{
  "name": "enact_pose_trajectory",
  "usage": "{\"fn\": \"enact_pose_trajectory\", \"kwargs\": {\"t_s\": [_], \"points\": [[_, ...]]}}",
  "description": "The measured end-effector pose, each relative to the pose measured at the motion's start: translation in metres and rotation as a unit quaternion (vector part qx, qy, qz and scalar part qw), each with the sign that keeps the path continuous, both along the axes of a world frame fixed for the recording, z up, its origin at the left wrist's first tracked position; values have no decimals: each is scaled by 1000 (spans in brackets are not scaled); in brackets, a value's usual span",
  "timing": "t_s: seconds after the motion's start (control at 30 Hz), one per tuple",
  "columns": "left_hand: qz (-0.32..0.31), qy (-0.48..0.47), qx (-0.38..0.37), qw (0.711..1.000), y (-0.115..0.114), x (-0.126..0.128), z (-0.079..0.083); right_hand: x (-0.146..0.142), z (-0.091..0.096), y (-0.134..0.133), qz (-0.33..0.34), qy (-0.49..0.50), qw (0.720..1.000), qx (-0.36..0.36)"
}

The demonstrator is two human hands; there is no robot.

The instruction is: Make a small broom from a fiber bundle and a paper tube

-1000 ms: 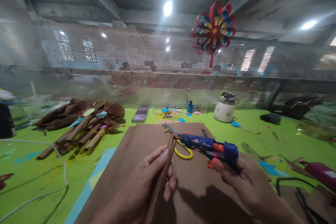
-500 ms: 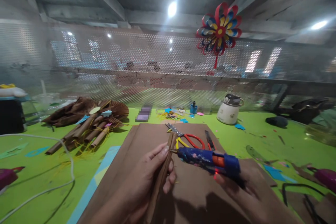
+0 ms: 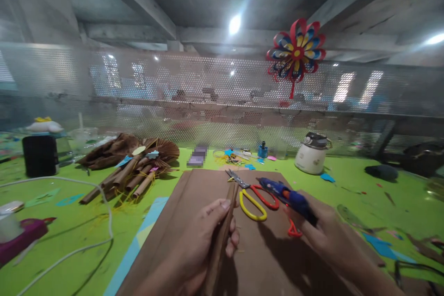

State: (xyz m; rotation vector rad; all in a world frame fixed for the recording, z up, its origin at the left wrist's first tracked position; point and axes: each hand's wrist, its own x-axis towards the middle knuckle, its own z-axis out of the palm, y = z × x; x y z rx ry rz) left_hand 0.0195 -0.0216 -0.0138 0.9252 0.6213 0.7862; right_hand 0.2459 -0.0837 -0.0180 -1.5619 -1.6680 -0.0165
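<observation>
Paper strip point(image 3: 231, 194) pinched, glue gun point(image 3: 285, 195) gripped

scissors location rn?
Head view, centre: the scissors lie on the brown paper, just right of the strip in the left hand and left of the glue gun held by the right hand.

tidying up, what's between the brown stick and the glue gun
Scissors with yellow and red handles lie on the brown sheet between the stick in the left hand and the glue gun in the right hand; head view.
</observation>
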Motion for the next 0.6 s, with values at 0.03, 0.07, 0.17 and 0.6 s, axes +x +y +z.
{"fn": "enact_pose_trajectory", "kwargs": {"t_s": [0.03,0.07,0.17,0.6], "points": [[-8,5,-3,1000,-1,0,0,4,-6,7,-9,-21,1000,-6],[-19,8,-7,1000,-2,0,1,8,-12,14,-19,-41,999,-12],[-53,10,-23,998,-4,0,1,20,-34,33,-38,-84,994,-64],[-106,49,-12,993,-8,5,-2,-39,-8,19,141,249,954,-93]]}}
